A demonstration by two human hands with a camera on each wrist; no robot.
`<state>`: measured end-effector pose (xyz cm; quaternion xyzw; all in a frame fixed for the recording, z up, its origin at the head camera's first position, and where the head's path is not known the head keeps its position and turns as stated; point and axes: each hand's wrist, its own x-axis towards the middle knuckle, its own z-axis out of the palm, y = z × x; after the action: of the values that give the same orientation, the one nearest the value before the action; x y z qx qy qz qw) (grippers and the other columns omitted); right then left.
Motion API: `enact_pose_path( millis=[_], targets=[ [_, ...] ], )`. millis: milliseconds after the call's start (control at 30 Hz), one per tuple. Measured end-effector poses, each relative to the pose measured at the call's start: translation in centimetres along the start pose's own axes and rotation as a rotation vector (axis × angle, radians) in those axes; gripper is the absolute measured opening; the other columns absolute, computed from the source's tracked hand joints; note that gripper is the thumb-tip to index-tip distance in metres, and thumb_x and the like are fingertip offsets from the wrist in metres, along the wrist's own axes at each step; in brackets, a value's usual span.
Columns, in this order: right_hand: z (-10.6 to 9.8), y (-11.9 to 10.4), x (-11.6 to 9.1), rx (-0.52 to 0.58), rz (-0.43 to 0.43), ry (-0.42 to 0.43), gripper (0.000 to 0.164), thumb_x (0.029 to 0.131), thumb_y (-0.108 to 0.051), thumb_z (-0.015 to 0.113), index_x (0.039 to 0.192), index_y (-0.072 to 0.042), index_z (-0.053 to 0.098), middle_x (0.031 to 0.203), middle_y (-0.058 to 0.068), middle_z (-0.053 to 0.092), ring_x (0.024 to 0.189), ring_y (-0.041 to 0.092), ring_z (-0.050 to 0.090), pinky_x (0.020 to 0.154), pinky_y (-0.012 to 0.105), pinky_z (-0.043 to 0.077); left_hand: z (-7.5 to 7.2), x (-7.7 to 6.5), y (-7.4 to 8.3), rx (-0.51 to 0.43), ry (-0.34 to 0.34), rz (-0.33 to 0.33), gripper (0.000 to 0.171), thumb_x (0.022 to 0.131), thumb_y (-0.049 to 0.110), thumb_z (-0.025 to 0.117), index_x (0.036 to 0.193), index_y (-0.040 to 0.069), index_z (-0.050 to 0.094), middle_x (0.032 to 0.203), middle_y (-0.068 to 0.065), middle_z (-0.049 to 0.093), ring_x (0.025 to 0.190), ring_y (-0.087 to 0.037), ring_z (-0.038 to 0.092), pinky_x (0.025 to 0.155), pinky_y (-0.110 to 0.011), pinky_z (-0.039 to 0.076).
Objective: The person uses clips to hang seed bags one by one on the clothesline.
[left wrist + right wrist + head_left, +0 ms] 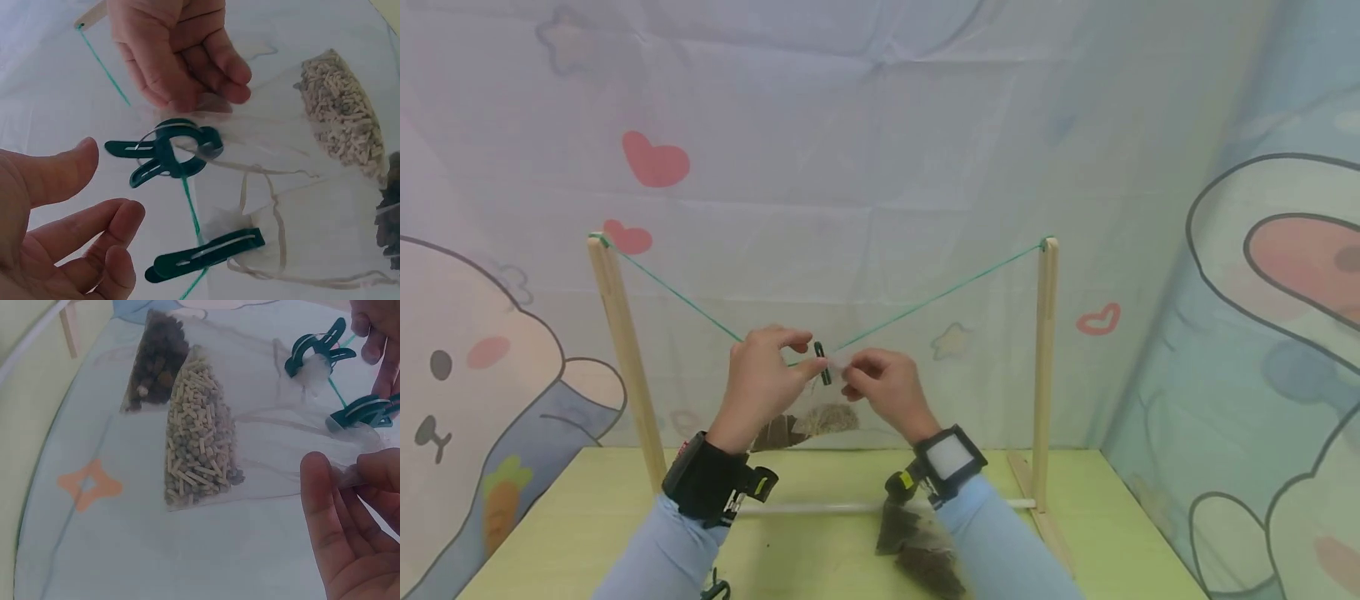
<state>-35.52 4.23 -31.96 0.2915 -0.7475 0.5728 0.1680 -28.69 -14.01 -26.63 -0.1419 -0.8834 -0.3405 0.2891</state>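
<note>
A clear bag of pale pellets (199, 437) hangs beside a clear bag of dark chunks (159, 365) on a sagging green string (940, 293). My right hand (887, 383) pinches the top edge of the pellet bag between thumb and fingertips. Close to that edge, a green plastic clip (164, 150) sits on the string and the bag's film. A second green clip (209, 253) grips the gathered top of the dark bag. My left hand (81, 219) stands just off the clip handles, thumb and fingers parted, holding nothing.
Two wooden posts (625, 350) hold the string's ends, joined low down by a white bar (820, 507). More clear bags with dark contents (928, 571) lie on the yellow-green table (805, 567) near the right forearm. A small dark item (718, 587) lies at the front edge.
</note>
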Motion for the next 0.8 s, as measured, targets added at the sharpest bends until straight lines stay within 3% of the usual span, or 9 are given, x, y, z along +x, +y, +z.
enact_pose_path(
  millis=[133,367,533,667,800],
  targets=[
    [-0.4,0.1,-0.2,-0.048,0.015,-0.04,0.01,0.094,0.001,0.067,0.096,0.007,0.074,0.086,0.021,0.075,0.068,0.025,0.074,0.066,0.031,0.062,-1.1,-1.2,-0.5,-0.035,0.014,0.002,0.032,0.1,0.016,0.071,0.128,0.002,0.071,0.114,-0.015,0.069,0.084,-0.029,0.054,0.08,-0.042,0.044],
    [-1.7,0.2,-0.7,-0.143,0.022,-0.165,0.012,0.097,-0.004,0.068,0.101,0.006,0.074,0.09,0.016,0.075,0.071,0.024,0.073,0.066,0.027,0.061,-2.0,-4.2,-1.5,-0.021,0.133,0.038,0.029,0.097,0.013,0.074,0.123,0.002,0.074,0.107,-0.013,0.07,0.089,-0.03,0.056,0.077,-0.042,0.044],
    [-2.8,-0.1,-1.6,-0.247,-0.045,-0.244,0.015,0.099,-0.006,0.066,0.108,0.003,0.074,0.099,0.016,0.075,0.075,0.024,0.073,0.066,0.026,0.059,-2.0,-6.5,-2.8,0.034,0.236,0.106,0.029,0.092,0.008,0.079,0.12,0.001,0.075,0.105,-0.013,0.07,0.088,-0.028,0.059,0.075,-0.043,0.046],
    [-3.7,-0.3,-3.0,-0.344,-0.092,-0.241,0.017,0.099,-0.008,0.067,0.112,-0.001,0.074,0.106,0.014,0.075,0.081,0.021,0.073,0.071,0.026,0.058,-1.9,-8.2,-4.0,0.086,0.296,0.158,0.034,0.087,0.004,0.083,0.12,-0.001,0.075,0.106,-0.013,0.069,0.087,-0.025,0.06,0.07,-0.041,0.047],
    [-4.5,0.2,-5.2,-0.4,-0.137,-0.158,0.017,0.098,-0.007,0.069,0.114,-0.003,0.074,0.11,0.012,0.074,0.087,0.021,0.072,0.075,0.027,0.059,-1.1,-9.8,-5.1,0.148,0.305,0.165,0.04,0.085,0.004,0.084,0.123,-0.003,0.073,0.109,-0.015,0.068,0.09,-0.027,0.06,0.068,-0.042,0.047]
  ],
)
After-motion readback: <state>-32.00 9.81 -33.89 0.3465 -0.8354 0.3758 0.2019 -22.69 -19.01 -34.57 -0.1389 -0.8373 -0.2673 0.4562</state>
